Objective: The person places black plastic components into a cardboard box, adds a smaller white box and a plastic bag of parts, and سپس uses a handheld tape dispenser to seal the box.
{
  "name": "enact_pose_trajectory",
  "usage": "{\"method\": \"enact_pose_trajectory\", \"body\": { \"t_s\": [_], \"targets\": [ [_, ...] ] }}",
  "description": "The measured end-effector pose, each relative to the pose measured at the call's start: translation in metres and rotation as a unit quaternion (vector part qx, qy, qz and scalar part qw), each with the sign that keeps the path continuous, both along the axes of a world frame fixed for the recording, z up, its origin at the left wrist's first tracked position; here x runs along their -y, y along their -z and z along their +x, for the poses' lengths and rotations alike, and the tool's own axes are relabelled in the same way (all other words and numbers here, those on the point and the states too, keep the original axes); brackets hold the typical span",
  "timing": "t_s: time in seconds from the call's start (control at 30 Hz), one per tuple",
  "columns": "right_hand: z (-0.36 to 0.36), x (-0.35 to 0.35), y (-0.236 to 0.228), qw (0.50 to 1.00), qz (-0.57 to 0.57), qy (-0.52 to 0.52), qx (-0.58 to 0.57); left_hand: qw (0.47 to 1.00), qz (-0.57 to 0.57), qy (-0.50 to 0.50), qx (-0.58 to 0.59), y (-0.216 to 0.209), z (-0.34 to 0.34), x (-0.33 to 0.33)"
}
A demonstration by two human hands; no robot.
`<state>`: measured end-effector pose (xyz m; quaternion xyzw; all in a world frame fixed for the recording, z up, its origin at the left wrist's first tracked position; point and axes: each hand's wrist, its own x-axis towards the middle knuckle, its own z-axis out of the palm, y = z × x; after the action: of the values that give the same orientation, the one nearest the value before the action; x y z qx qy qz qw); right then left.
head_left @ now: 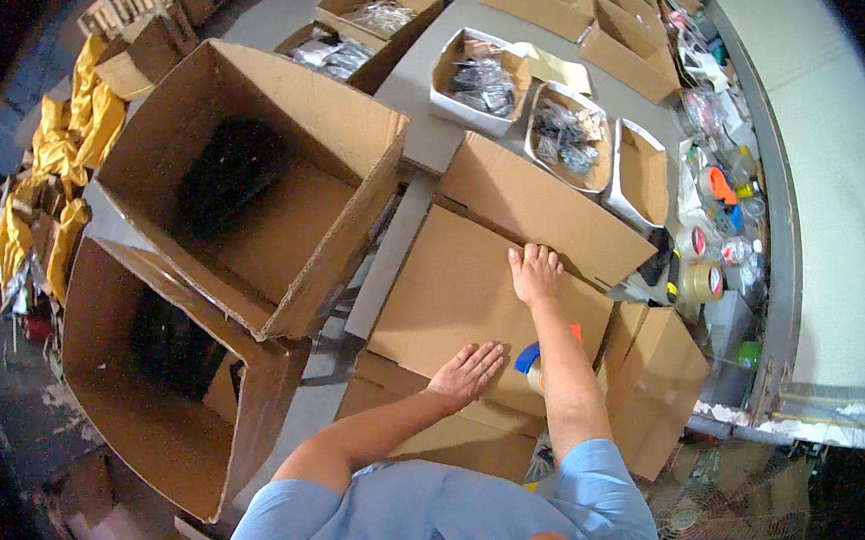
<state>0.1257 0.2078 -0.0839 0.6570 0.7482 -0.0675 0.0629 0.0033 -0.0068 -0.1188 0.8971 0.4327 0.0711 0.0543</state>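
A brown cardboard box (444, 289) lies in front of me with its flaps spread outward. My left hand (468, 374) rests palm down on its near part, fingers stretched out. Farther up, my right hand (537, 271) presses flat on the cardboard, fingertips by the crease of the far flap (539, 212). Neither hand grips anything. A tape dispenser (529, 360) with blue and orange parts sits beside my right forearm, which partly covers it. Another flap (651, 380) sticks out to the right, and a near flap (465, 443) reaches toward my body.
Two large open cartons (348, 216) with dark contents stand at left. Beyond the box are white-edged trays (437, 94) of small bagged parts and more open boxes (628, 56). Tape rolls (702, 282) and clutter line the right edge. A fan (715, 511) stands at lower right.
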Motion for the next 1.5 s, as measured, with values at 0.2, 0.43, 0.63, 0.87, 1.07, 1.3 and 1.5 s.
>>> {"method": "enact_pose_trajectory", "body": {
  "t_s": [0.2, 0.43, 0.63, 0.87, 1.07, 1.3, 1.5],
  "targets": [
    [0.004, 0.024, 0.022, 0.993, -0.039, -0.104, -0.042, 0.997, -0.039, -0.036, 0.049, -0.014, -0.037, 0.048],
    [-0.024, -0.012, 0.039, 0.949, -0.146, -0.107, -0.259, 0.864, -0.114, -0.401, 0.282, -0.009, -0.111, 0.112],
    [-0.109, -0.036, 0.03, 0.826, -0.364, -0.175, -0.394, 0.618, -0.098, -0.603, 0.494, 0.033, -0.091, 0.096],
    [-0.115, -0.03, 0.049, 0.944, -0.091, -0.251, -0.192, 0.583, -0.108, -0.714, 0.373, 0.028, -0.082, 0.08],
    [-0.131, -0.024, 0.035, 0.962, -0.071, -0.235, -0.124, 0.541, -0.243, -0.677, 0.435, 0.02, -0.112, 0.068],
    [-0.123, -0.005, 0.027, 0.973, 0.036, -0.193, -0.12, 0.686, -0.214, -0.493, 0.491, 0.016, -0.136, 0.045],
    [-0.078, 0.061, -0.028, 0.947, 0.065, -0.172, -0.264, 0.75, -0.288, -0.424, 0.417, 0.024, -0.142, -0.028]
  ]
}}
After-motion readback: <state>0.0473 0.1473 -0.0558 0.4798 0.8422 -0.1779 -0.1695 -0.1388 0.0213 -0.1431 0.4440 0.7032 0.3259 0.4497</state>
